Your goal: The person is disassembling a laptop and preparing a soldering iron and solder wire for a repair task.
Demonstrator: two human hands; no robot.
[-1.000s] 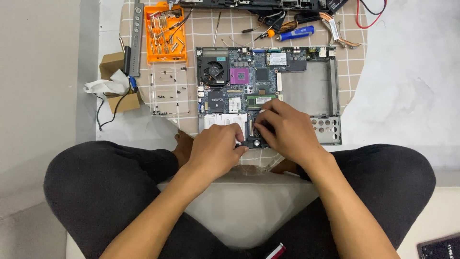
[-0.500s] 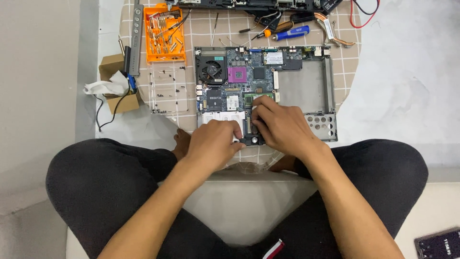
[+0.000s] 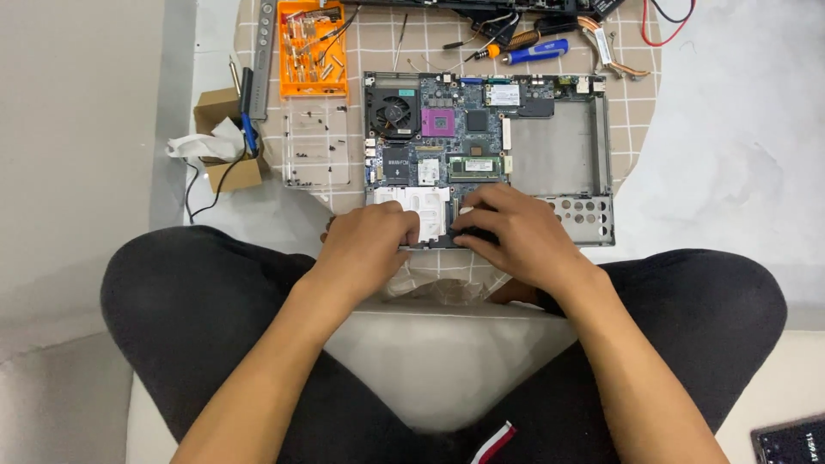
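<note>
An opened laptop base (image 3: 563, 159) lies on a checked mat, its blue circuit board (image 3: 447, 142) exposed with a black fan (image 3: 394, 110) and a purple socket. My left hand (image 3: 365, 245) rests on the board's near left edge, fingers curled beside a silver metal cage (image 3: 412, 206). My right hand (image 3: 516, 232) presses down on the board's near edge just right of it, fingertips on a dark part that is mostly hidden. Whether either hand grips anything cannot be seen.
An orange bit tray (image 3: 314, 47) and a clear tray of screws (image 3: 316, 146) sit left of the laptop. A blue-handled screwdriver (image 3: 537, 51), pliers and cables lie behind it. A small cardboard box (image 3: 225, 142) with tissue stands at far left. A dark device (image 3: 791, 438) is at bottom right.
Both hands have stayed on the board's near edge; the fingers have shifted slightly and the view has moved a little.
</note>
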